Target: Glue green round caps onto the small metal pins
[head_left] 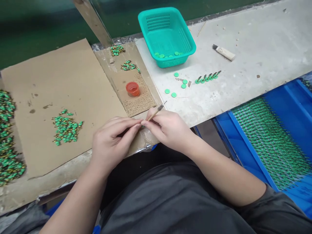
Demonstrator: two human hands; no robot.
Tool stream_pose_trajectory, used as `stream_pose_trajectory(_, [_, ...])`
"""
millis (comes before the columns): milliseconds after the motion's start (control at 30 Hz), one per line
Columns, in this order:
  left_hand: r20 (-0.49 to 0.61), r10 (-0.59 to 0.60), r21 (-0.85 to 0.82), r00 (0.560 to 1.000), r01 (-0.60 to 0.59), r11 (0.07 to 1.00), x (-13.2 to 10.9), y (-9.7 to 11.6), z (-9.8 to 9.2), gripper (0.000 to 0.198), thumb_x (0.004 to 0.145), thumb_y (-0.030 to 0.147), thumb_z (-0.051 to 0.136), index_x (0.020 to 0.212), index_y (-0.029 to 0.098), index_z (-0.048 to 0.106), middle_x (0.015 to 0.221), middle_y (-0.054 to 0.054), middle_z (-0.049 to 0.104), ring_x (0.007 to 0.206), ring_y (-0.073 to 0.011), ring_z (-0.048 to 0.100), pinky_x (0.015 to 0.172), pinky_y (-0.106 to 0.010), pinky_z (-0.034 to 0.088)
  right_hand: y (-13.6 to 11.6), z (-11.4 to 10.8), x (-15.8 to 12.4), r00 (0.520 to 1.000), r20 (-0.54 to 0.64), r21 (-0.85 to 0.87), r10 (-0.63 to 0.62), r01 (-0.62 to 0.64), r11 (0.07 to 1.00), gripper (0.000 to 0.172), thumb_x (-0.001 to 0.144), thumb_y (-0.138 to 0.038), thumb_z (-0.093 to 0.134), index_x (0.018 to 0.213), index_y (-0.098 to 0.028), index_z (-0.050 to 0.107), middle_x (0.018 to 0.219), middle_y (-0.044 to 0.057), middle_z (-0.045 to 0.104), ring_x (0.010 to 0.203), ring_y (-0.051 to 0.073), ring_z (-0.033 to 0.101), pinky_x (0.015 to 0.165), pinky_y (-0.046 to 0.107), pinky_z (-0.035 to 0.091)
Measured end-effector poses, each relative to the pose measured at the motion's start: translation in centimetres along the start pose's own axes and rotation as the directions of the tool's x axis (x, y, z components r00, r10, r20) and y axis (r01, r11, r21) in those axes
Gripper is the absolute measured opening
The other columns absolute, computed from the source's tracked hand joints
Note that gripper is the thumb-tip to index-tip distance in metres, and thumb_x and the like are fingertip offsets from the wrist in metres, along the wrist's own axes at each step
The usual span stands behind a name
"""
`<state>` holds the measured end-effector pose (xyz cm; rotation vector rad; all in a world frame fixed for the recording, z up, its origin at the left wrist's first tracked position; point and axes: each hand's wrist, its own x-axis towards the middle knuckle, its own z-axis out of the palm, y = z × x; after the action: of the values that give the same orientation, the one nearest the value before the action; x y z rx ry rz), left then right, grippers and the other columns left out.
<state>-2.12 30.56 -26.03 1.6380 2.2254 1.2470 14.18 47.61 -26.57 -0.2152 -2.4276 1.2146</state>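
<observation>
My right hand (pixel 168 128) is closed round a thin brush (pixel 158 110) whose dark tip points up and right. My left hand (pixel 114 141) meets it at the fingertips, pinched on something too small to make out. Both hands hover over the front edge of the cardboard sheet (pixel 73 81). Just beyond the fingers stands a small orange cup (pixel 133 88) on a speckled cardboard scrap. A heap of small green and gold parts (pixel 66 126) lies left of my left hand.
A teal basket (pixel 168 35) with a few green discs stands at the back. Loose green discs (pixel 173 95) and a row of green pins (pixel 208 77) lie on the grey board. A blue tray (pixel 287 107) with rows of green parts sits right. More green parts (pixel 7 143) crowd the left edge.
</observation>
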Motion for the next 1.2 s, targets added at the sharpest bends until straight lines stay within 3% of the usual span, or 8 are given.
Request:
stream_pose_trajectory(267, [-0.005, -0.028, -0.004, 1.000, 0.028, 1.000, -0.1, 0.1, 0.2, 0.017, 0.115, 0.041, 0.079, 0.112, 0.034, 0.094, 0.110, 0.002, 0.093, 0.098, -0.0200, 0.087, 0.095, -0.035, 0.072, -0.2, -0.1, 0.0, 0.999, -0.025, -0.045, -0.023, 0.022, 0.999, 0.039, 0.130, -0.039, 0.053, 0.097, -0.024, 0.067, 0.099, 0.003, 0.081, 0.090, 0.019, 0.075, 0.087, 0.032, 0.057])
stream_pose_trajectory(833, [-0.018, -0.010, -0.028, 1.000, 0.010, 1.000, -0.5, 0.0, 0.4, 0.015, 0.116, 0.037, 0.078, 0.114, 0.033, 0.093, 0.113, 0.001, 0.092, 0.102, -0.0194, 0.087, 0.100, -0.033, 0.068, -0.3, 0.4, 0.2, 0.998, -0.047, -0.075, -0.029, 0.025, 0.997, 0.040, 0.130, -0.044, 0.056, 0.096, -0.026, 0.066, 0.091, 0.001, 0.077, 0.086, 0.019, 0.073, 0.085, 0.032, 0.055])
stream_pose_trajectory(1200, [-0.019, 0.015, -0.029, 1.000, -0.015, 0.999, -0.6, -0.3, 0.5, 0.014, 0.116, 0.034, 0.078, 0.115, 0.034, 0.092, 0.114, 0.001, 0.092, 0.104, -0.0192, 0.087, 0.102, -0.034, 0.068, -0.8, 0.9, 0.3, 0.999, -0.045, -0.119, -0.024, 0.018, 0.993, 0.031, 0.129, -0.035, 0.053, 0.102, -0.026, 0.064, 0.097, 0.002, 0.076, 0.091, 0.021, 0.071, 0.089, 0.034, 0.055])
